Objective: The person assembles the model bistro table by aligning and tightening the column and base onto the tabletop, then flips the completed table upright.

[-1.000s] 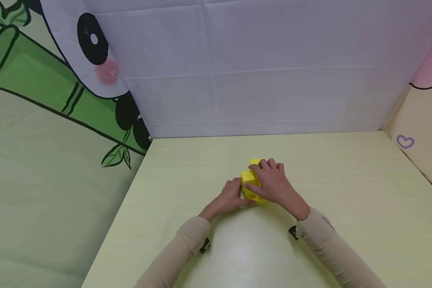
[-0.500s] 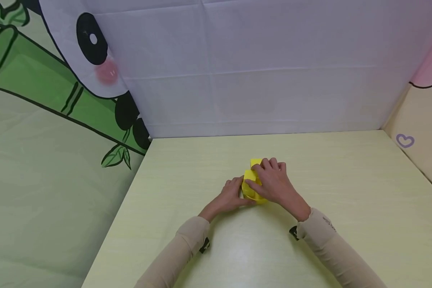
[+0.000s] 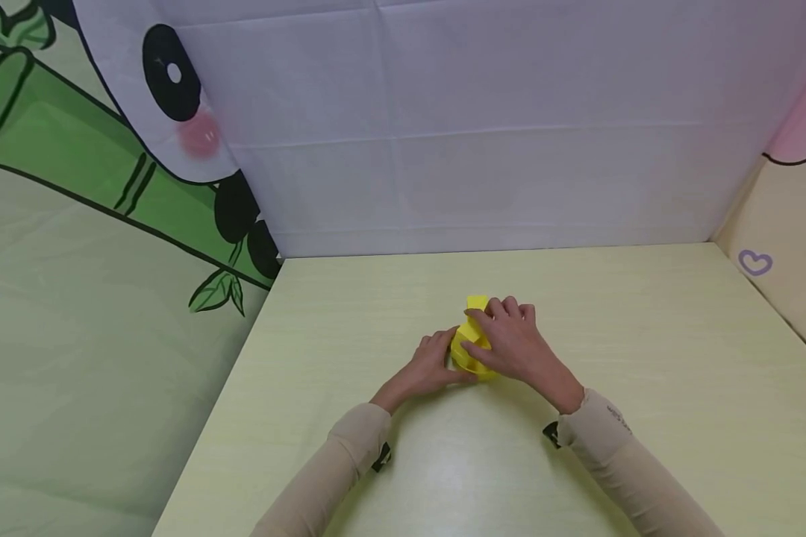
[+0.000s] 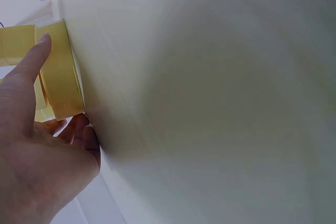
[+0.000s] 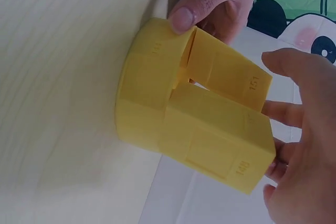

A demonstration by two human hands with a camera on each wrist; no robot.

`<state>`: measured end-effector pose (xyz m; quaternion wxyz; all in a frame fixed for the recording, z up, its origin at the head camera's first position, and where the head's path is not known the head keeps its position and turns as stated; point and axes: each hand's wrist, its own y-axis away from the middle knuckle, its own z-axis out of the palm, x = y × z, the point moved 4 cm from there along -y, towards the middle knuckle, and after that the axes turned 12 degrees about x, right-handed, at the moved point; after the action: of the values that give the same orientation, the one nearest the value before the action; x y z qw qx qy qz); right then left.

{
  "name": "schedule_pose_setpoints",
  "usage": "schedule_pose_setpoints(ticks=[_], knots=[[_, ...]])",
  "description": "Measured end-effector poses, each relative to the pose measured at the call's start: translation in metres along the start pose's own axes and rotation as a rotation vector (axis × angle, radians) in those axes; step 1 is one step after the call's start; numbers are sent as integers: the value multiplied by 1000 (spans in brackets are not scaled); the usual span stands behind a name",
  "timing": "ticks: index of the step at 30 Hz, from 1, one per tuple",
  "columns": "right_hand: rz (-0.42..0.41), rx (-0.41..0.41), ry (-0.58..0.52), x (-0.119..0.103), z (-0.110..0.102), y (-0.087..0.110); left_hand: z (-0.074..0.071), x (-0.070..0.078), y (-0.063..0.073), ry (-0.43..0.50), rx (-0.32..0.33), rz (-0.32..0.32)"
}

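A round yellow base (image 5: 144, 87) stands on the table, with two yellow rectangular blocks rising from it. My left hand (image 3: 431, 365) holds the base from the left, its thumb along the side in the left wrist view. My right hand (image 3: 510, 339) reaches over from the right. Between its thumb and curled fingers is the block marked 151 (image 5: 231, 69), leaning slightly in the right wrist view. Beside that block is a second block (image 5: 220, 135) with its own raised number. Its flat end shows at the far side in the head view. The lower ends of both blocks are hidden inside the base.
The pale wooden table (image 3: 349, 313) stretches around both hands. Behind it hangs a whitish cloth (image 3: 443, 179), and a printed green cloth (image 3: 74, 335) covers the left side. A cream panel with a purple heart (image 3: 755, 262) borders the right.
The block under my right hand has shifted a little to the right and its top now sits lower. My right hand has moved slightly right with it; my left hand has stayed on the base.
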<state>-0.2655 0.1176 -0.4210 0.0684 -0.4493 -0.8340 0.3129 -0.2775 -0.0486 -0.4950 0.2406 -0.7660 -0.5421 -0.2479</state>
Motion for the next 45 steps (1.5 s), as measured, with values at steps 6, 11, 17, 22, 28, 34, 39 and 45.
schedule_pose_setpoints(ticks=[6, 11, 17, 22, 28, 34, 39, 45], knots=[[8, -18, 20, 0, -2, 3, 0, -1, 1, -7, -8, -10], [-12, -15, 5, -1, -7, 6, 1, -1, 0, -12, -12, -9], [-17, -12, 45, 0, -7, 8, 2, -3, -2, -23, -8, 0], [-15, 5, 49, 0, -8, 10, 4, -5, -2, -21, -9, 4], [-22, 12, 63, 1, -8, 12, 3, -4, -2, -13, -7, -3], [-17, 14, 69, -2, -9, 13, 3, -4, -2, -12, 1, 1], [-18, 22, 77, -3, -10, 14, 3, -5, -2, -8, 1, 0], [-15, 22, 63, -6, -9, 15, 4, -4, -3, -7, 1, -3]])
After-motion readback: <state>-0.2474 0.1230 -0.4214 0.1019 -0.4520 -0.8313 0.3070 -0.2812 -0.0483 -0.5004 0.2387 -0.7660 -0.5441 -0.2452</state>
